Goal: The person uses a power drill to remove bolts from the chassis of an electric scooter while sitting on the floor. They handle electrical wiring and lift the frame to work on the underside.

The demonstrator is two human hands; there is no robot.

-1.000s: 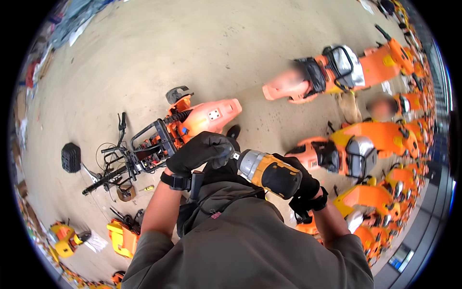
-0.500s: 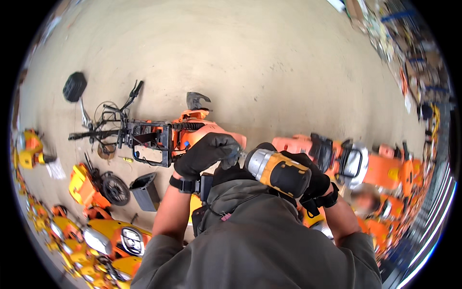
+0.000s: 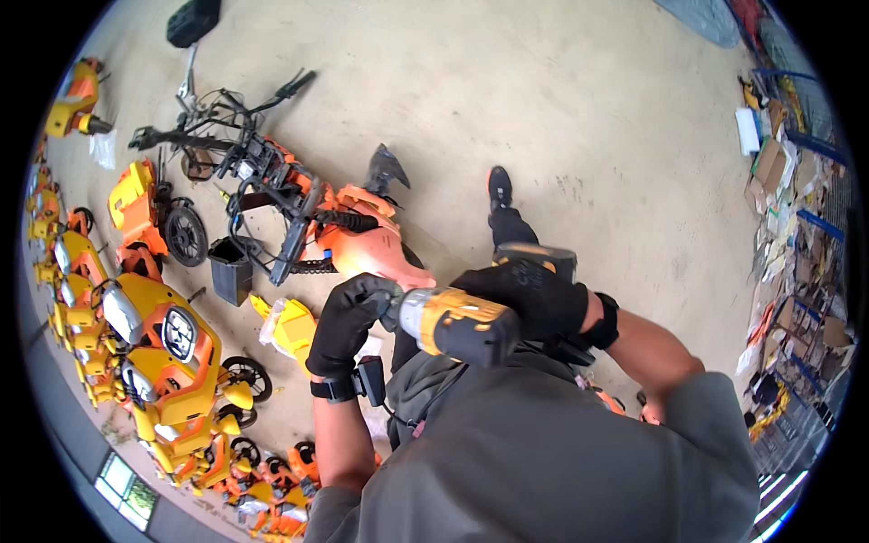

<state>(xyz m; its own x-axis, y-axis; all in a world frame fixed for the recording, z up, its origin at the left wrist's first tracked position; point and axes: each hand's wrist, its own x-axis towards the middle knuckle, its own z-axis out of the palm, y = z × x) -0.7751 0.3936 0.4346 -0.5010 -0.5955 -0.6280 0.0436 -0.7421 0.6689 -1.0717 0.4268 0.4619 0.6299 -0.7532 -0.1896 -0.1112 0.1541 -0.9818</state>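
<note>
My right hand (image 3: 529,299), in a black glove, is closed round the handle of a yellow, black and silver cordless power tool (image 3: 462,326) held level in front of my body; its battery shows beyond my knuckles. My left hand (image 3: 348,317), also gloved, has its fingertips pinched at the tool's silver nose, on something small that I cannot make out. Beyond my hands lies a stripped orange scooter (image 3: 376,249) with a bare black frame and loose cables. My dark shoe (image 3: 500,185) stands on the concrete to its right.
Rows of yellow and orange scooters (image 3: 167,335) crowd the left and lower left, with a black bin (image 3: 231,271) and a loose yellow panel (image 3: 294,330) nearby. Blue shelving with cardboard and clutter (image 3: 783,244) runs along the right. Pale concrete floor (image 3: 597,109) spans the upper middle.
The view has swung round, bringing scooter rows to the left and shelving to the right. My right foot has come into sight. Both hands still hold at the tool, which now lies more level.
</note>
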